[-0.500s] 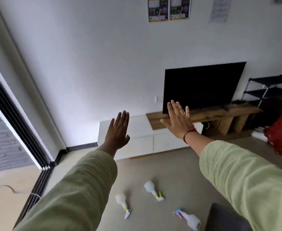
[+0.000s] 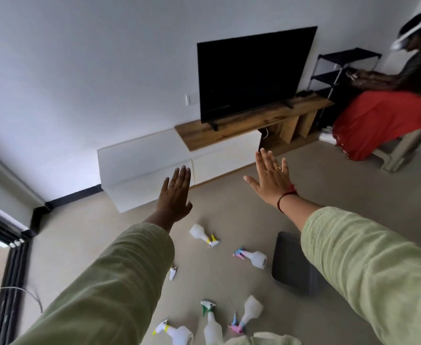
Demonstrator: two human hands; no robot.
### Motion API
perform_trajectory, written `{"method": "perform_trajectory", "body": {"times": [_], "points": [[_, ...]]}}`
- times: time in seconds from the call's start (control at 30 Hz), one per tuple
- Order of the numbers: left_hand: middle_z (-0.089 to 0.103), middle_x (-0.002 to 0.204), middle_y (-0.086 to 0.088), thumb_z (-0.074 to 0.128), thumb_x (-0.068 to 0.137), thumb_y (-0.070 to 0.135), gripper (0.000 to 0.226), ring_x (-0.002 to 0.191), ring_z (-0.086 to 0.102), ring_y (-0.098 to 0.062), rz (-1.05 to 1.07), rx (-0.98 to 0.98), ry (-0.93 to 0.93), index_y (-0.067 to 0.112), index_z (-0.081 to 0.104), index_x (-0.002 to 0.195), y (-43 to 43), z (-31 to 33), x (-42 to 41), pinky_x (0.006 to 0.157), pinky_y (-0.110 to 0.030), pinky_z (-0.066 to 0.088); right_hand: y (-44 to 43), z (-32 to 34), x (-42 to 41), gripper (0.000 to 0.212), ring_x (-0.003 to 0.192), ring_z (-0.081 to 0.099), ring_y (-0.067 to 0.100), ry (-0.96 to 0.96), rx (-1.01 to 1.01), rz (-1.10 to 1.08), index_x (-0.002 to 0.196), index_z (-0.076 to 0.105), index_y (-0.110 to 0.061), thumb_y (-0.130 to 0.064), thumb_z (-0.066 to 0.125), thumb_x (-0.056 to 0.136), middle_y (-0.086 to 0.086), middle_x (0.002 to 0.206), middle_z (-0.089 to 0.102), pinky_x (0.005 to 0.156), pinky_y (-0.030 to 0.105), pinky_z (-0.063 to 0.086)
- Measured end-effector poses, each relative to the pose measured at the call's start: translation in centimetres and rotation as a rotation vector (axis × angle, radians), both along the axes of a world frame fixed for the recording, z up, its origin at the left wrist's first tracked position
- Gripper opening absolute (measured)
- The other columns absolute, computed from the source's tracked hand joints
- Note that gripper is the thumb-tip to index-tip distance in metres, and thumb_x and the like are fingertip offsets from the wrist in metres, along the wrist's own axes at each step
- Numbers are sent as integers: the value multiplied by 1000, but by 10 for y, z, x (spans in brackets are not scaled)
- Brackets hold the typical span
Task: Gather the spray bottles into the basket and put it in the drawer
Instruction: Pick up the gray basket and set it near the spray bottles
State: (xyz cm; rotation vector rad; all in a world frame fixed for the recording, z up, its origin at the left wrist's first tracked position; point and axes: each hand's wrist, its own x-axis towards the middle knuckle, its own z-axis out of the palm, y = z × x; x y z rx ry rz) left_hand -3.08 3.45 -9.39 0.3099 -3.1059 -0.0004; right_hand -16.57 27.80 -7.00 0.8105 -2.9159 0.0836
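Hands: left hand (image 2: 176,197) and right hand (image 2: 270,178) were held out flat in the air, empty; left fingers (image 2: 183,178) lay together, right fingers (image 2: 266,160) slightly spread.
Bottles: spray bottles (image 2: 202,235) lay scattered on the floor (image 2: 229,212), none in the basket (image 2: 289,260) beside them.
Drawer: drawer (image 2: 225,158) looked closed, well apart from the basket.
Risk: one small bottle (image 2: 172,271), half hidden by the left sleeve (image 2: 119,282), could be missed; those nearest the feet could be stepped on or kicked away.
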Motion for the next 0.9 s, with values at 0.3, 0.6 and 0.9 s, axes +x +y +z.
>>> {"method": "perform_trajectory", "body": {"times": [0.3,0.6,0.9], "points": [[-11,164,-10,55,91,35,95,152,-7,-27,-77,91,-41,8,-11,154,40,-33,-22,123,-40,6,53,-14,-5,76,149,2,24,-37,62,-128,151,-1,-13,-58,25,94,7,161,-1,119,51,4],[-12,163,-12,54,92,34,93,152,-9,-27,19,190,-70,6,-10,154,95,-58,-32,124,-42,6,96,-33,-30,76,149,3,24,-64,131,-74,151,1,-14,-58,25,94,7,161,-1,118,51,4],[-11,164,-13,55,92,34,94,152,-7,-27,290,269,-90,6,-9,154,182,-89,-59,124,-42,7,179,-64,-107,76,149,4,24,-156,195,68,151,2,-14,-58,26,94,7,161,1,119,52,5]]}}
